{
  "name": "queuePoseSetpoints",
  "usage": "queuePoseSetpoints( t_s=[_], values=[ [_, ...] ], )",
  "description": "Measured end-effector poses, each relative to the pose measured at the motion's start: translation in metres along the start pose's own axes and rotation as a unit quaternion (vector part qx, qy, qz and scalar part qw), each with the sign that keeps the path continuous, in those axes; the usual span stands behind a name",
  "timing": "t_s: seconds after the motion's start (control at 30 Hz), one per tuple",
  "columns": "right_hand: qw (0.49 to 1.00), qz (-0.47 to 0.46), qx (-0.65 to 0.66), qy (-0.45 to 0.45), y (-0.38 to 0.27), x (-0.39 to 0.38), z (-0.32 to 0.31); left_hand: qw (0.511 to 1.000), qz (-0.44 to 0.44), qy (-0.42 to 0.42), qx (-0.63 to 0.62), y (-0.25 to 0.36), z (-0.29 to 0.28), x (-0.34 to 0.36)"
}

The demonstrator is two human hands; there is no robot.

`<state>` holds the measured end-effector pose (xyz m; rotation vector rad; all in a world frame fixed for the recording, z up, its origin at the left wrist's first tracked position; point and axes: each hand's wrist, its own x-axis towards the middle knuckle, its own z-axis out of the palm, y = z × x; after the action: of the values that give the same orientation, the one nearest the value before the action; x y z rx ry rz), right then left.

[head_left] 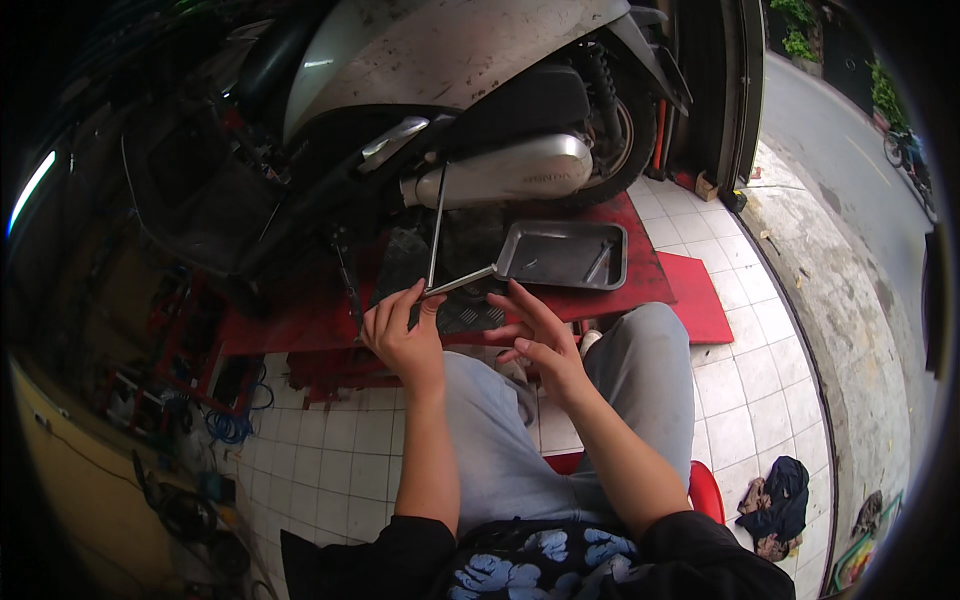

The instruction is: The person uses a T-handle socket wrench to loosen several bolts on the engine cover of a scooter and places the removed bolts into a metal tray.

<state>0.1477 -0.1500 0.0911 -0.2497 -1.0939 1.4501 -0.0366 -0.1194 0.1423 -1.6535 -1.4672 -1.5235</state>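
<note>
Between the person's raised hands and the scooter (440, 70) sits a long bent metal wrench (437, 245), an L-shaped bar whose one arm rises straight up toward the underside of the scooter, just left of the silver exhaust muffler (510, 172), while its other arm runs out to the right at a slight upward slant. The left hand (403, 335) grasps the wrench at its corner, thumb and fingers pinched around the bend. The right hand (540, 340) is released, its fingers spread and loose, hovering just below the slanting arm; whether a fingertip touches the bar cannot be told. Beyond the right hand, a shallow grey metal tray (520, 268) lies on the red lift platform (660, 280), near that platform's right edge, and the end of the slanting arm reaches the tray's left rim. A few small metal parts lie in the tray, too small to tell apart. The scooter stands on the same red platform, its rear wheel (625, 135) toward the far right corner. The person sits on a red stool (708, 490), knees in grey trousers (520, 440) drawn up beneath both forearms. White floor tiles (740, 400) spread around the platform, and a dark crumpled rag (775, 505) lies on them at the lower right, well apart from the hands.
</note>
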Motion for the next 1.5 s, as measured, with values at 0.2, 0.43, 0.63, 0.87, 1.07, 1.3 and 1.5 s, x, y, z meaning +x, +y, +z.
queuePoseSetpoints(
  t_s=[0.2, 0.43, 0.63, 0.87, 1.07, 1.3, 1.5],
  values=[
    [0.994, 0.058, -0.082, 0.044, 0.012, 0.001, -0.003, 0.863, -0.32, -0.166, -0.354, 0.006, 0.004, -0.001],
    [0.994, 0.091, 0.062, 0.03, 0.021, 0.0, -0.004, 0.821, -0.354, -0.182, -0.409, -0.012, 0.013, -0.011],
    [0.991, 0.067, 0.1, -0.053, 0.008, 0.0, 0.006, 0.984, -0.137, 0.102, -0.059, -0.013, 0.015, -0.011],
    [0.987, 0.067, 0.083, -0.118, 0.008, -0.002, 0.011, 0.993, -0.048, 0.029, -0.1, -0.017, 0.004, 0.003],
    [0.992, 0.073, 0.049, -0.094, 0.021, -0.003, 0.003, 0.987, -0.025, -0.008, -0.161, -0.008, 0.002, 0.005],
    [0.992, 0.054, 0.054, -0.104, 0.014, -0.004, 0.01, 0.979, -0.099, -0.085, -0.158, 0.004, -0.021, 0.018],
    [0.992, 0.076, 0.027, -0.094, 0.007, -0.001, 0.01, 0.994, -0.086, -0.063, -0.032, 0.008, -0.023, 0.016]
  ],
)
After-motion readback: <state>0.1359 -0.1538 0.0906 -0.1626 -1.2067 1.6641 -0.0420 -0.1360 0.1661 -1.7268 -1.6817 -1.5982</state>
